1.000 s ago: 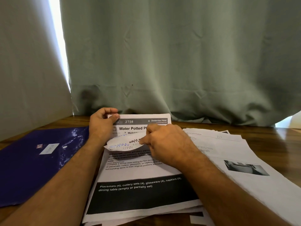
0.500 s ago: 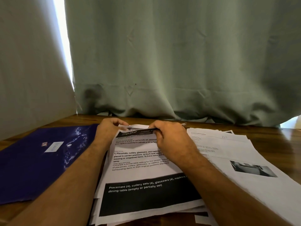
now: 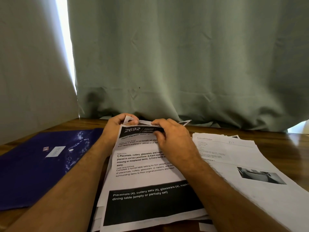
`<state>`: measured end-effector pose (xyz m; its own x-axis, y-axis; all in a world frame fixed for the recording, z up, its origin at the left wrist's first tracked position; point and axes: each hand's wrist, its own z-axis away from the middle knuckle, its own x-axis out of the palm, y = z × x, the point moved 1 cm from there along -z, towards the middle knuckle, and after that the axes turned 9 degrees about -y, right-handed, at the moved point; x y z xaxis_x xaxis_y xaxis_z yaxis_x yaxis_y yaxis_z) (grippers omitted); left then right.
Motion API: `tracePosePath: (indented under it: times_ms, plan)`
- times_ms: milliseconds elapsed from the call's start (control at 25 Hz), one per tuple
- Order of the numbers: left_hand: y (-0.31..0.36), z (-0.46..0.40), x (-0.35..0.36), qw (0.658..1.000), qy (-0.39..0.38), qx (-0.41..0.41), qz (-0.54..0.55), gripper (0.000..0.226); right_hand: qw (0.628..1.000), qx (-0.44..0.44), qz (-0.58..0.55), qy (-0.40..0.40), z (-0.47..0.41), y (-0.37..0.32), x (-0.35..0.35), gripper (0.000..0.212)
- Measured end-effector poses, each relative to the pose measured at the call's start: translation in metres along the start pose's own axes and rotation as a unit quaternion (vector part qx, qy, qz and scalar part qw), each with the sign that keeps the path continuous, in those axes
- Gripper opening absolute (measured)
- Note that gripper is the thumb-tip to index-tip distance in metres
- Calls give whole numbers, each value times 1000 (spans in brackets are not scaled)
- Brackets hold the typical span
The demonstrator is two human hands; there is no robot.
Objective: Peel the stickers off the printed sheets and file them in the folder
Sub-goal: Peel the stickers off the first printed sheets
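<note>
- Two hands at work on the far edge of the top printed sheet (image 3: 143,166). Left hand (image 3: 115,129) pinches the upturned far-left corner between thumb and fingers. Right hand (image 3: 170,136) has its grip pressed together on the dark header strip, fingers curled over the far edge; whether a sticker lies under them cannot be told.
- No sticker visible on this sheet's exposed face. Header reads "2692", text lines below, a black band near the bottom.
- Sheet looks thin and limp; the far edge curls up off the pile. It lies on top of a loose stack of papers (image 3: 103,215) in the middle of the wooden bench (image 3: 274,139), edges ragged and offset.
- Second spread of printed sheets (image 3: 242,164) just to the right, one with a small photo.
- Blue folder (image 3: 33,173) lies shut to the left, beside the left forearm, a white label on its cover.
- Judgement: early to middle stage. Many sheets remain out, none seen going into the folder; filing mostly left to do.
- Green curtain (image 3: 184,64) hangs behind the bench.
</note>
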<state>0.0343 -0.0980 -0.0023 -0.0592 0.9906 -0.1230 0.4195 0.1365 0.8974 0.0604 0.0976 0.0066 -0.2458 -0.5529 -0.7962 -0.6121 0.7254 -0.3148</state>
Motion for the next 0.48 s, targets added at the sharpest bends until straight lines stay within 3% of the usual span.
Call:
tracePosePath:
  times_ms: [160, 480]
  plan:
    - [0, 0, 0, 999, 51, 1, -19, 7, 997, 34, 39, -61, -8, 0, 5, 29]
    - [-9, -3, -1, 991, 118, -21, -51, 5, 980, -27, 104, -166, 13, -8, 0, 27]
